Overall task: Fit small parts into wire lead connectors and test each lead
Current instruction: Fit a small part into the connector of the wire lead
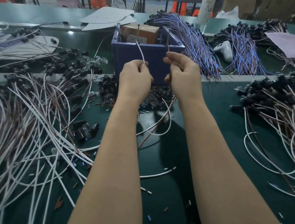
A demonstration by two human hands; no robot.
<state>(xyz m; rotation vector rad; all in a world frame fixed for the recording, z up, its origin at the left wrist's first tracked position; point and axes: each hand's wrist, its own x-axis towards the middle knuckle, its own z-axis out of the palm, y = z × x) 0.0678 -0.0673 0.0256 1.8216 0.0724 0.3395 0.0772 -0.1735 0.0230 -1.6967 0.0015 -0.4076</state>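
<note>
Both hands are up in the middle of the bench, close together but not touching. The left hand (135, 78) pinches a white wire (140, 52) whose end rises toward twelve o'clock. The right hand (182, 73) pinches a brown wire (167, 41) the same way. Both ends stand in front of a blue crate (130, 55) directly behind the hands, with a cardboard box (143, 31) inside it. Whether the wire tips touch anything up at the rim I cannot tell. Below the wrists the two wires loop down over the green mat (170, 192) between the forearms.

The hands hide the crate's lower front and part of a heap of clear bulbs (156, 94) at its foot. At nine o'clock sprawls a tangle of white leads (27, 129) with black connectors (60, 66) at its far edge. At one o'clock lies a bundle of blue leads (195, 45), with a white controller (225, 49) just beside it. At three o'clock there are more black-capped leads (273, 97). Cut sleeve bits (105, 103) litter the mat.
</note>
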